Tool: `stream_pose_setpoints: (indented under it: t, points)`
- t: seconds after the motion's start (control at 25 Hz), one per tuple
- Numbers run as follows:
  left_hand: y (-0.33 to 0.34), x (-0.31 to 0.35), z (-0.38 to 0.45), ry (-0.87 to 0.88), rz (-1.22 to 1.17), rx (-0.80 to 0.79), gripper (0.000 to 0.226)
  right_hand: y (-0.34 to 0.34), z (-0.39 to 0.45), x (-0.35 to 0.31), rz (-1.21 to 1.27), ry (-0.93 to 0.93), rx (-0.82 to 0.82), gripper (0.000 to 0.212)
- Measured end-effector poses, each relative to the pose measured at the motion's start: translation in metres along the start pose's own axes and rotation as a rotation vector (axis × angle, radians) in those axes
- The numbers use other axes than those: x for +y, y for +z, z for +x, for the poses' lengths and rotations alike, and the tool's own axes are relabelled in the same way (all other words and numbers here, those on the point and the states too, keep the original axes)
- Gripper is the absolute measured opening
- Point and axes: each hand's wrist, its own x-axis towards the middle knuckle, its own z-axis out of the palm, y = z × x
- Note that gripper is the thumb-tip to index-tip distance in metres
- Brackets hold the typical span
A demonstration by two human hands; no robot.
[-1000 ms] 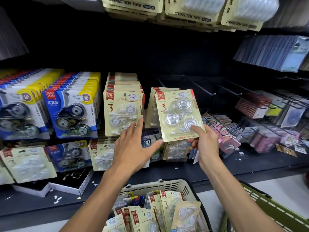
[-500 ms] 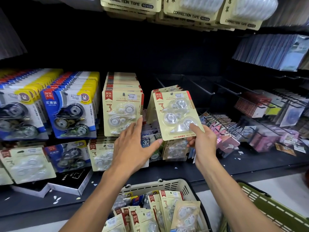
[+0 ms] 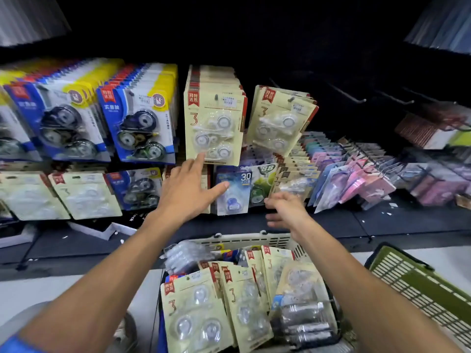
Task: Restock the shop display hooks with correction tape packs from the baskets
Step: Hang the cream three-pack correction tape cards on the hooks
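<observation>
A: Status of the left hand?
B: Fingers extended, grasping nothing; the index fingertip touches the lower edge of the front cream three-roll correction tape pack on the full hook, as before.
A: The pack held a second ago?
B: That cream blister-card pack now hangs tilted on the neighbouring hook, released.
A: Right hand?
B: Lowered from the pack, fingers loosely curled, holding nothing, above the white plastic basket of further cream packs. A green plastic basket sits at right.
</observation>
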Motion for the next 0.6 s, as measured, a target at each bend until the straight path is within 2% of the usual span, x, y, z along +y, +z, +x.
stream_pose_setpoints:
  t: [0.08,0.16,0.24,0.36,0.44,0.52,0.56,0.6]
  points:
    - [0.017,-0.018,-0.015,-0.052,0.003,-0.098,0.093,0.030,-0.007,0.033,-0.298,-0.033,-0.124,0.018]
    - [0.039,-0.033,-0.030,-0.064,0.025,-0.201,0.084,0.054,-0.010,0.070,-0.594,-0.047,-0.238,0.023]
    - [0.064,-0.048,-0.051,-0.110,0.032,-0.320,0.072,0.068,-0.014,0.109,-0.722,-0.022,-0.301,0.031]
    - [0.107,-0.081,-0.093,-0.324,-0.022,-0.481,0.061,0.067,-0.025,0.150,-0.756,0.074,-0.267,0.041]
    - [0.136,-0.101,-0.120,-0.451,-0.059,-0.564,0.065,0.058,-0.028,0.165,-0.640,0.199,-0.254,0.047]
    - [0.156,-0.112,-0.137,-0.570,-0.183,-0.527,0.068,0.053,-0.028,0.169,-0.464,0.330,-0.295,0.079]
    - [0.161,-0.113,-0.141,-0.626,-0.263,-0.453,0.069,0.052,-0.026,0.171,-0.447,0.354,-0.327,0.097]
    - [0.164,-0.113,-0.143,-0.684,-0.314,-0.378,0.070,0.050,-0.026,0.170,-0.452,0.356,-0.363,0.105]
